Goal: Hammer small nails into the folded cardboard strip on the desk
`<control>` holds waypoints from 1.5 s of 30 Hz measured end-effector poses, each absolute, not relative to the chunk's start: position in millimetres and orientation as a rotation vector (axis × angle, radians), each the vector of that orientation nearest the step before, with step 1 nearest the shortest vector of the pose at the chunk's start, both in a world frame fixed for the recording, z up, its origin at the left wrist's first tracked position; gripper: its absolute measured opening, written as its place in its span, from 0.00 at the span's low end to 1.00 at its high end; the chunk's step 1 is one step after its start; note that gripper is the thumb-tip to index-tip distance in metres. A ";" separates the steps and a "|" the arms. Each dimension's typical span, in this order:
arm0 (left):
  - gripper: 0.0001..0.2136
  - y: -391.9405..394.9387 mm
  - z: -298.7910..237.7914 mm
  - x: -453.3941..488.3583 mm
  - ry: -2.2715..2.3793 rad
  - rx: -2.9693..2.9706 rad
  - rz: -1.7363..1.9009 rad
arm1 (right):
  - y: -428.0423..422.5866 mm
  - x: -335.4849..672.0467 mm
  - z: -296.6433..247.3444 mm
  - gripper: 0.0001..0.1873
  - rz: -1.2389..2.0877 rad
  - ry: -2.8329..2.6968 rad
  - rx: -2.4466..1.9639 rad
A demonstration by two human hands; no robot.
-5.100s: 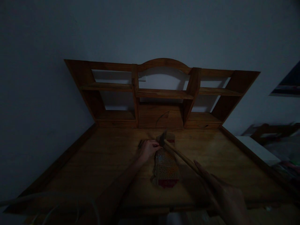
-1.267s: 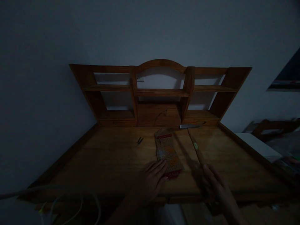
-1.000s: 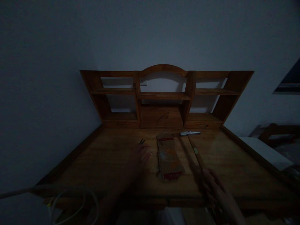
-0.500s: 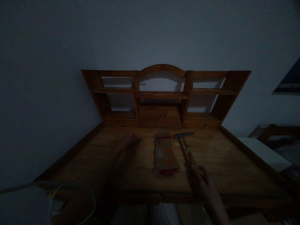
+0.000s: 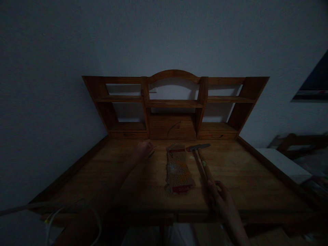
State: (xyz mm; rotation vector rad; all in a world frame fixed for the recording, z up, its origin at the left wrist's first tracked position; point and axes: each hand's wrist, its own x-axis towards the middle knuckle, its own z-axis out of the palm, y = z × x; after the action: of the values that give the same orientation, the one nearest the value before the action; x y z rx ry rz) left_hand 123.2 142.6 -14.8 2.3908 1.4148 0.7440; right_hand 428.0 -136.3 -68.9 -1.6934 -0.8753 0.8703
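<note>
The pale wall (image 5: pixel 164 37) forms the full background. Below it stands a wooden desk (image 5: pixel 235 171), dimly lit, with a wooden shelf unit (image 5: pixel 174 103) along its rear edge; the shelf unit has an arched centre rail and a lower panel (image 5: pixel 186 128) marked with a curved motif. A white surface (image 5: pixel 283 164) adjoins the desk at right, and a light cable (image 5: pixel 51 204) loops at lower left. The hammer (image 5: pixel 207 172) is right of the desk's centre, handle slanting toward the person, head just beside the far right corner of the printed cardboard piece (image 5: pixel 179 171). That piece lies flat on the desk, between the hands; it carries speckled brown and orange print and a red band at each end. The near band (image 5: pixel 181 188) shows pale lettering, too small and dark to read. The right hand (image 5: pixel 222 201) has its fingers closed around the hammer handle. The left hand (image 5: pixel 144 147) is beyond and left of the cardboard, fingers curled in; whether they grip anything cannot be told. A green oval label (image 5: pixel 204 163) sits on the handle, its text illegible. A slender dark piece (image 5: pixel 151 154) is just beside the left fingertips.
</note>
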 end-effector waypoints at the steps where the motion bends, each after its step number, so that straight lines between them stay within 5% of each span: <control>1: 0.03 137.9 -12.5 129.4 1.391 2.411 0.754 | -136.0 428.1 -69.0 0.29 0.872 -0.870 -1.690; 13: 0.07 120.8 -34.1 187.6 0.816 2.135 0.625 | -134.8 423.3 -64.1 0.30 0.862 -0.802 -1.725; 26: 0.12 104.9 -41.4 188.9 0.890 1.592 1.114 | -131.9 423.6 -59.4 0.28 0.857 -0.801 -1.709; 45: 0.09 94.4 -69.8 201.7 0.872 1.814 1.034 | -131.9 413.2 -47.2 0.32 0.845 -0.667 -1.848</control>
State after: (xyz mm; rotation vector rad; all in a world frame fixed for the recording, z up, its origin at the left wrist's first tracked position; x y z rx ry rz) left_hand 201.7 94.4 -69.8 1.8145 0.8719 1.0336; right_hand 413.2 -131.9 -47.2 -1.8479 -0.6672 0.8451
